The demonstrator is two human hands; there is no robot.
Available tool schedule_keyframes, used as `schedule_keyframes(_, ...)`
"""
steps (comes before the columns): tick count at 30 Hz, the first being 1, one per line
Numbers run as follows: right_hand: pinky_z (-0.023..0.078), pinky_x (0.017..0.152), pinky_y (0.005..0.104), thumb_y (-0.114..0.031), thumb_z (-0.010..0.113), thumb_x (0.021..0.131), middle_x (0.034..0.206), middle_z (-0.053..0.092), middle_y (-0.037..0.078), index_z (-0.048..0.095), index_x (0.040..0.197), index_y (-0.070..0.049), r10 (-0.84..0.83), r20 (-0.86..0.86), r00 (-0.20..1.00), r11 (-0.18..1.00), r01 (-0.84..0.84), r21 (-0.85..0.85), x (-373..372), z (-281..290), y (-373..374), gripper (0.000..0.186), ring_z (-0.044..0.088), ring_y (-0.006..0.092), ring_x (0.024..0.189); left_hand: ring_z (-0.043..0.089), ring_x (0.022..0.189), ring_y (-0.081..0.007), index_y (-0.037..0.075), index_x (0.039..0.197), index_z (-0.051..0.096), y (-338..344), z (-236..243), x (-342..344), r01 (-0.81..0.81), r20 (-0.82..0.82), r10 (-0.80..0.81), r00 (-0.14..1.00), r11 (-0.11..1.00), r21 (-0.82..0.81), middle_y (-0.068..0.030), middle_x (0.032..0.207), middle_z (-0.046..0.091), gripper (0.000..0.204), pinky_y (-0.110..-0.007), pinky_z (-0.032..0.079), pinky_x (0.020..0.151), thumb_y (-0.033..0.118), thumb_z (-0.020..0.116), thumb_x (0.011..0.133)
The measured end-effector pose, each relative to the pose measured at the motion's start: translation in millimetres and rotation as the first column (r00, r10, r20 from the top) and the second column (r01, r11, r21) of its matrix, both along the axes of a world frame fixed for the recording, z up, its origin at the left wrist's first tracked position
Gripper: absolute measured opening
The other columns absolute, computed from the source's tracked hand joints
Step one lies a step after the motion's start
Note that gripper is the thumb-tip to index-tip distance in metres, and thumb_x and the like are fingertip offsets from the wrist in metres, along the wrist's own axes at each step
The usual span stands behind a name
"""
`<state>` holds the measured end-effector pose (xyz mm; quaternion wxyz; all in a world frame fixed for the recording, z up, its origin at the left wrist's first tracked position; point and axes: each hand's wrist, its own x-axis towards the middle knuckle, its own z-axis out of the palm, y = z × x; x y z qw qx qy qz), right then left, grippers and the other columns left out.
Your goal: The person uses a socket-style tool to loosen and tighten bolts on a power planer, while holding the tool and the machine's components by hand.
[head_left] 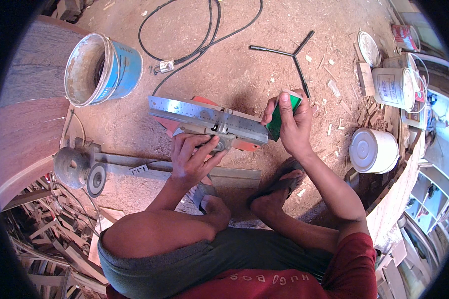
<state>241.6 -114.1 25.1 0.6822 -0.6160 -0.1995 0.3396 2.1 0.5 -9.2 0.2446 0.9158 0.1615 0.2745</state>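
In front of me is an orange power tool [247, 145] with a long metal face, which looks like an electric planer. A silvery straight bar [179, 108] with ruler-like marks runs along it. My left hand [192, 154] grips the tool's near side, fingers bent over a grey metal part and a round knob. My right hand [294, 122] pinches a flat green rectangular piece [280, 118], thumb on top, beside the tool's right end. I cannot tell whether the green piece touches the tool. The tool's underside is hidden.
A blue bucket [127, 70] stands at far left, near a bench grinder [96, 178]. A black cable [200, 51] and a three-armed wrench [293, 54] lie on the dusty floor. White buckets [371, 149] line the right; wood scraps [55, 226] fill the lower left.
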Motion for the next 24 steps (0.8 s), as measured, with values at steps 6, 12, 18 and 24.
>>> schedule_keyframes(6, 0.056, 0.059, 0.0293, -0.025, 0.053, 0.112, 0.077, 0.066, 0.009, 0.044, 0.103, -0.005, 0.003, 0.005, 1.0, 1.0, -0.003, -0.008, 0.1, 1.6, 0.0, 0.024, 0.064, 0.012, 0.063, 0.059, 0.099, -0.0252, 0.01, 0.111, 0.078, 0.1, 0.7, 0.0, 0.009, -0.001, -0.009, 1.0, 1.0, 0.012, -0.0037, 0.107, 0.065, 0.053, -0.039, 0.05, 0.083, 0.016, 0.097, 0.062)
schedule_keyframes(12, 0.056, 0.059, 0.0297, -0.024, 0.053, 0.112, 0.077, 0.066, 0.009, 0.043, 0.103, -0.005, 0.007, 0.02, 1.0, 1.0, -0.007, 0.007, 0.6, 1.5, -0.7, 0.024, 0.064, 0.0125, 0.063, 0.06, 0.1, -0.0255, 0.01, 0.111, 0.078, 0.2, 3.2, 1.4, 0.012, -0.002, -0.012, 1.0, 1.0, 0.013, -0.0036, 0.108, 0.065, 0.052, -0.039, 0.051, 0.083, 0.014, 0.096, 0.062)
schedule_keyframes(18, 0.056, 0.06, 0.0302, -0.024, 0.052, 0.112, 0.076, 0.065, 0.01, 0.042, 0.103, -0.005, 0.001, 0.013, 1.0, 1.0, 0.0, -0.009, -0.1, 3.2, -0.4, 0.024, 0.063, 0.013, 0.063, 0.06, 0.099, -0.025, 0.011, 0.111, 0.079, -0.4, 2.7, 1.2, 0.005, 0.0, -0.005, 1.0, 1.0, 0.012, -0.0026, 0.108, 0.065, 0.051, -0.04, 0.051, 0.083, 0.015, 0.095, 0.063)
schedule_keyframes(24, 0.056, 0.059, 0.0303, -0.024, 0.053, 0.112, 0.077, 0.065, 0.01, 0.042, 0.104, -0.005, 0.01, 0.008, 1.0, 1.0, -0.01, -0.011, 0.8, 3.0, -0.6, 0.023, 0.063, 0.013, 0.063, 0.06, 0.099, -0.0255, 0.01, 0.109, 0.079, -0.7, 2.2, 1.3, 0.006, 0.003, -0.006, 1.0, 1.0, 0.005, -0.0031, 0.108, 0.066, 0.051, -0.039, 0.051, 0.083, 0.013, 0.096, 0.061)
